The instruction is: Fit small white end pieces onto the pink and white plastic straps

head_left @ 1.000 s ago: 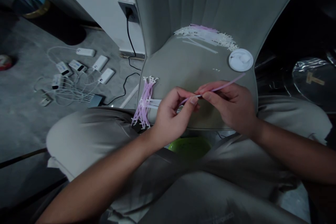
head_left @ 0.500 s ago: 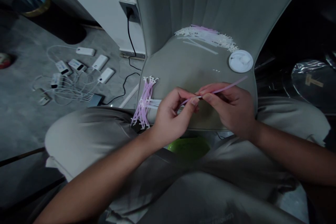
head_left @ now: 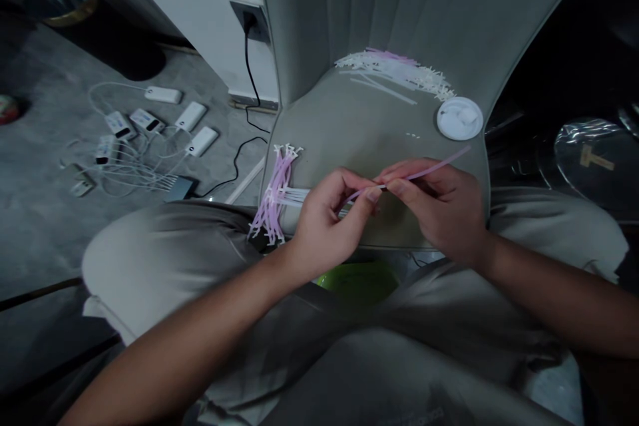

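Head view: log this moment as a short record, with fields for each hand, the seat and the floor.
Left hand: fingertips pinch a thin pink plastic strip
Right hand: grips the same strip, one end sticking out past it
Seat: grey upholstered chair bearing a bundle of pink and white plastic strips, a heap of small white plastic pieces, a round white lid
Floor: white power banks with white cables

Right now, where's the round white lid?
In the head view, the round white lid sits on the right side of the grey chair seat, just beyond the right hand and beside the white plastic pieces.
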`<state>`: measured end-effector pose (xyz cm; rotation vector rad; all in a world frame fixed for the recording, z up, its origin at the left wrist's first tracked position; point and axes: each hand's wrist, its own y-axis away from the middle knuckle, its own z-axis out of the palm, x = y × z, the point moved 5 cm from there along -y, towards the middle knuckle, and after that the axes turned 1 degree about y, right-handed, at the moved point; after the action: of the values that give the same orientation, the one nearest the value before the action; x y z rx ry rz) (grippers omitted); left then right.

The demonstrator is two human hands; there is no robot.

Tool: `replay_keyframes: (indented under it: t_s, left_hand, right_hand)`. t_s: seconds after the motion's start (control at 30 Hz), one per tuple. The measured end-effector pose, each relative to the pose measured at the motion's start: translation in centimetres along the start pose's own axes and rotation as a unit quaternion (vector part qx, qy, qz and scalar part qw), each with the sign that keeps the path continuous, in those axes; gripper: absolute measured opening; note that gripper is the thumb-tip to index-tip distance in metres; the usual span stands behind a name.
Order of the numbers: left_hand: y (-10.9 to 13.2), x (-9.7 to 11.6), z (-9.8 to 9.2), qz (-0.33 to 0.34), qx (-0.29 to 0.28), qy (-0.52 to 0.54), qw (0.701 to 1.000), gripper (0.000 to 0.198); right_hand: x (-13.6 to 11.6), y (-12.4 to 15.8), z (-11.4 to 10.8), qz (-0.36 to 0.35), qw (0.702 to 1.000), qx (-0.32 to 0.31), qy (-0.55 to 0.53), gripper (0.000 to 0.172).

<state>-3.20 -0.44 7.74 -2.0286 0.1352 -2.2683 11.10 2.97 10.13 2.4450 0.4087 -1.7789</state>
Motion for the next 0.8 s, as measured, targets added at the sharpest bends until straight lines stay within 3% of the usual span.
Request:
replay_keyframes:
  t_s: [0.23,0.8]
  left_hand:
    - [-0.07,0.05,0.05,0.004,-0.009,0.004,1.000,0.014]
    - [0.09,-0.03,0.12,0.004,-0.009,0.010,1.000,0.013]
  right_hand:
    - [-0.04,0.00,0.07,-0.045,0.999,0.008,-0.012,0.009]
    - [0.47,0.14,0.13,-0.054,0.997,-0.006,-0.060,0.013]
